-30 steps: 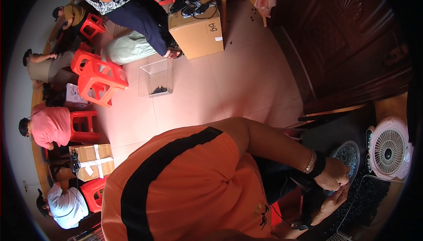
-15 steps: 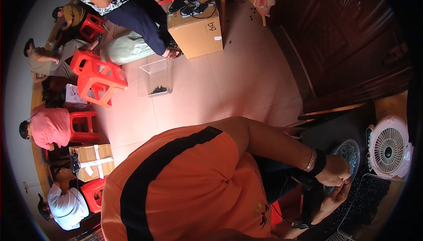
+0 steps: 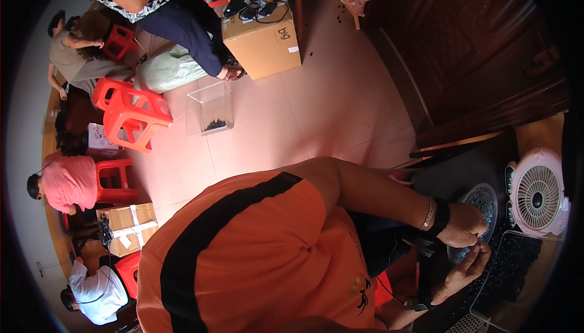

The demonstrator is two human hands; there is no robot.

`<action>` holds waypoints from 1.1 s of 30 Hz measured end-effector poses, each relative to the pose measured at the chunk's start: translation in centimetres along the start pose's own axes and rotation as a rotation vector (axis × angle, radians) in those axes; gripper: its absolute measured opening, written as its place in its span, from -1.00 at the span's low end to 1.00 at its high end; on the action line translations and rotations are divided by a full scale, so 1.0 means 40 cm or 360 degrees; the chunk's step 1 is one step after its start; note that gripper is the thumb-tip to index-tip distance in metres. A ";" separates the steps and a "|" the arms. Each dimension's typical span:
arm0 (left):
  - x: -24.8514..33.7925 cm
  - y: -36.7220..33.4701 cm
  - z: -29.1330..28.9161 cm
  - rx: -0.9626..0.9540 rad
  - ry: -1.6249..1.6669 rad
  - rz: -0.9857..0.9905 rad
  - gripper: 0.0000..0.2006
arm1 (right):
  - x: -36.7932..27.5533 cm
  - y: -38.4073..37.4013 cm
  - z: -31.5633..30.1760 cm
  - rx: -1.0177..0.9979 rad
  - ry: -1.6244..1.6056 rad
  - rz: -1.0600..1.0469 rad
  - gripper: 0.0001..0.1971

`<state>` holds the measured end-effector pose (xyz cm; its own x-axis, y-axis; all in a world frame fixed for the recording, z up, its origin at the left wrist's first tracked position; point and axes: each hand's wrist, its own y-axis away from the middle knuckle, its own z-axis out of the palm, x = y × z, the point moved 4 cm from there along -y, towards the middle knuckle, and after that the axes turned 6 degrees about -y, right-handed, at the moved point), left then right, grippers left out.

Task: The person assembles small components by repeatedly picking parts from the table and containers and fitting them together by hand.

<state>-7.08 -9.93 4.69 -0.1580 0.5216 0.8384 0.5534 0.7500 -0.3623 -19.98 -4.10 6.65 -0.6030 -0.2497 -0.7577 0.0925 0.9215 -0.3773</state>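
Note:
My left hand [image 3: 463, 226], with a bracelet and a black band at its wrist, reaches over a round clear bowl [image 3: 494, 210] of small grey-blue pieces. Its fingers are closed in a pinch. Just below it, my right hand [image 3: 463, 273] also pinches, its fingertips meeting those of the left by the bowl's rim. Whatever lies between the fingertips is too small to make out. Close to the right hand is a clear rectangular tray [image 3: 494, 261] holding many small black pieces. Loose dark bits are scattered on the dark tabletop between bowl and tray.
A pink fan [image 3: 537, 199] stands beyond the bowl. A cardboard box [image 3: 261, 50] with black cables on top, a clear bin [image 3: 210, 111] and red stools [image 3: 137, 114] occupy the floor behind me. Several people sit along the far left; one in dark trousers [image 3: 185, 35] sits near the box.
The view has shifted slightly. My hands stay together beside the bowl, the right fingers a little more extended. At the far left, a person in beige has changed posture.

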 end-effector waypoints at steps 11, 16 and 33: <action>0.008 0.001 0.015 0.0096 -0.0066 0.0020 -0.85 | 0.051 0.002 -0.023 0.0138 0.0053 -0.0017 -0.68; 0.004 -0.001 0.022 0.0083 -0.0069 0.0047 -0.85 | 0.012 -0.003 -0.007 0.0235 0.0282 -0.0202 -0.74; 0.023 0.019 0.002 0.0121 0.0082 0.0032 -0.88 | 0.004 0.002 -0.006 0.0173 -0.0056 -0.0128 -0.69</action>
<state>-6.87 -8.83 5.15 -0.1040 0.5167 0.8498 0.4920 0.7693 -0.4075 -20.27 -4.00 6.64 -0.5838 -0.3335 -0.7402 0.1312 0.8610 -0.4914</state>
